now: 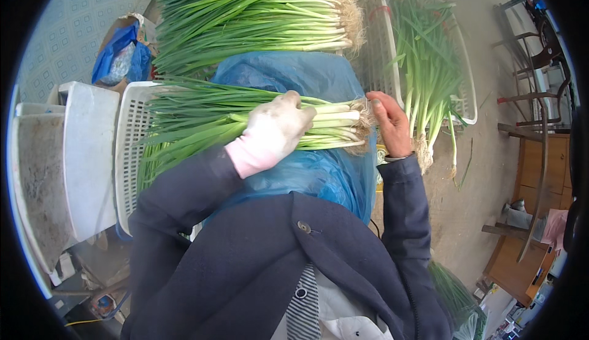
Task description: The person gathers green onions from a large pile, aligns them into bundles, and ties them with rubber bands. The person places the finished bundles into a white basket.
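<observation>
Green scallion bundle [245, 122] clamped under gloved left hand [276, 128]; bare right hand [389, 122] open, flat against roots beyond grip — tap ends level.

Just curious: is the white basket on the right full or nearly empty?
Partly filled. The white basket holds a loose layer of spring onions, with bare mesh showing at its sides.

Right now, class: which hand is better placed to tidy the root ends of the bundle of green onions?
The right hand: its fingers already touch the root ends of the bundle of green onions. The gloved left hand lies across the bundle's middle, holding it down.
</observation>
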Tool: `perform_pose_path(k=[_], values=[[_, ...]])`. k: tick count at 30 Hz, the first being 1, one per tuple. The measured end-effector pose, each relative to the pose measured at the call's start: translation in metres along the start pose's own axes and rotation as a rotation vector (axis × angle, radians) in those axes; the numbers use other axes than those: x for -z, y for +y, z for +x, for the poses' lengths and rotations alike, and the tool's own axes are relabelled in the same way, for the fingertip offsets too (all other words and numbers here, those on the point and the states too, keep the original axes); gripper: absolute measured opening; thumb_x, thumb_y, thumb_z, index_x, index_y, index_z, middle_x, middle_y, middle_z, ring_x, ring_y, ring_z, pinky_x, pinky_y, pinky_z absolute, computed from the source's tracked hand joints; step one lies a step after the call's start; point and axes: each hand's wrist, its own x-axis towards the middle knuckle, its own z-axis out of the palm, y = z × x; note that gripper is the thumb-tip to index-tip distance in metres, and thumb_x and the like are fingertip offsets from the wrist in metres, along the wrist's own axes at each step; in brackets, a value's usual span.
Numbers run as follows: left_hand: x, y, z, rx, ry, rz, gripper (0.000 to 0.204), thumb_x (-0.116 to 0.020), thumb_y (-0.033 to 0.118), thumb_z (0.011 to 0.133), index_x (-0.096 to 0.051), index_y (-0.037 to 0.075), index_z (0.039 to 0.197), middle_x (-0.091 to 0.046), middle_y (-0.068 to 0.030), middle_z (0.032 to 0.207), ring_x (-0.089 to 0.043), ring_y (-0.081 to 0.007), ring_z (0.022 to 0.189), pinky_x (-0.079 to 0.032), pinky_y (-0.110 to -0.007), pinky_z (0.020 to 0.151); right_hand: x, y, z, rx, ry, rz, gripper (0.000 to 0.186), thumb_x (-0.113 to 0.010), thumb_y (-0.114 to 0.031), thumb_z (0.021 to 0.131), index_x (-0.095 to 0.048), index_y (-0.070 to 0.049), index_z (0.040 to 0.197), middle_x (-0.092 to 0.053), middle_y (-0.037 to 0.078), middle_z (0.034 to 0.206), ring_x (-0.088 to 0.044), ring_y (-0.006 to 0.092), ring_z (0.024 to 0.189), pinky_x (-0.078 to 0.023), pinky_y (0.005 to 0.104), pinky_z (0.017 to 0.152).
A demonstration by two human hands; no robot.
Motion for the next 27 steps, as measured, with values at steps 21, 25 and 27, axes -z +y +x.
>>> perform_pose_path(k=[21,25,27], values=[[-0.011,-0.016,0.006,-0.151,-0.373,0.102,0.097,-0.079,0.054,0.066,-0.042,0.007,0.143,-0.057,-0.0145,0.114,-0.056,-0.0290,0.108,-0.042,-0.043,0.094,-0.071,0.029,-0.041,0.029,0.285,0.010,0.023,-0.060,-0.014,0.092,-0.065,0.003,0.107,-0.065,0.018,0.106,-0.063,0.0277,0.098,-0.048,0.0355,0.089],[-0.025,-0.013,0.006,-0.085,-0.362,0.160,0.086,-0.078,0.051,0.069,-0.048,0.004,0.135,-0.059,-0.0094,0.103,-0.060,-0.0248,0.096,-0.045,-0.039,0.083,-0.074,0.034,-0.038,-0.064,0.294,0.063,0.017,-0.060,-0.012,0.092,-0.066,0.001,0.102,-0.065,0.013,0.096,-0.063,0.0237,0.087,-0.049,0.0335,0.082],[-0.031,-0.016,0.012,-0.077,-0.384,0.124,0.085,-0.077,0.051,0.070,-0.048,0.003,0.134,-0.060,-0.0103,0.103,-0.060,-0.0250,0.096,-0.046,-0.039,0.083,-0.072,0.029,-0.029,-0.062,0.272,-0.023,0.017,-0.060,-0.013,0.092,-0.066,0.000,0.102,-0.066,0.012,0.093,-0.064,0.0233,0.085,-0.049,0.0335,0.080]])
